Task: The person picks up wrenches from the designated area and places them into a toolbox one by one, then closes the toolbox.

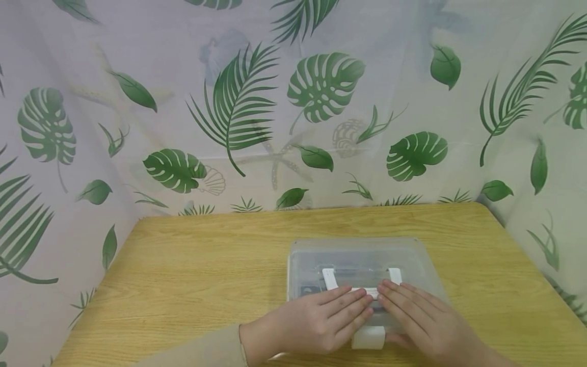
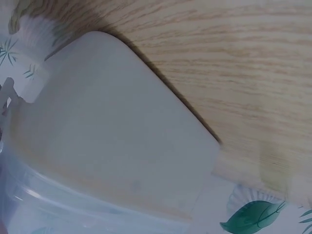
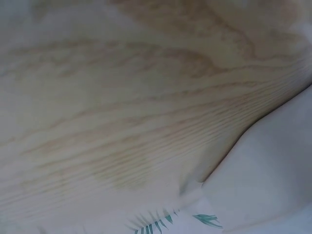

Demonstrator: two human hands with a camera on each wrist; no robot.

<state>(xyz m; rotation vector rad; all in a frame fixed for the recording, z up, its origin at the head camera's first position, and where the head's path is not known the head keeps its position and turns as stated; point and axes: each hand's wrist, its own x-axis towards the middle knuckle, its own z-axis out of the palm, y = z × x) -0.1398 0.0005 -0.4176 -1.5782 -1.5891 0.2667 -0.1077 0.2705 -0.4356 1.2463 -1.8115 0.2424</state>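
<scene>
Hands flat, palms down, on box lid. Left hand [image 1: 321,318] and right hand [image 1: 422,318] lie with fingers straight, fingertips nearly meeting over white handle [image 1: 362,290]. Neither grips. Clear box [image 1: 357,257] sits on wooden table [image 1: 192,275], near front edge. Leaf-print curtain [image 1: 275,102] behind and beside.

The clear plastic box with a frosted lid [image 1: 362,255] looks smooth; the light wooden table [image 1: 206,265] shows matt grain; the leaf-printed curtain [image 1: 293,102] is perhaps thin plastic.
</scene>
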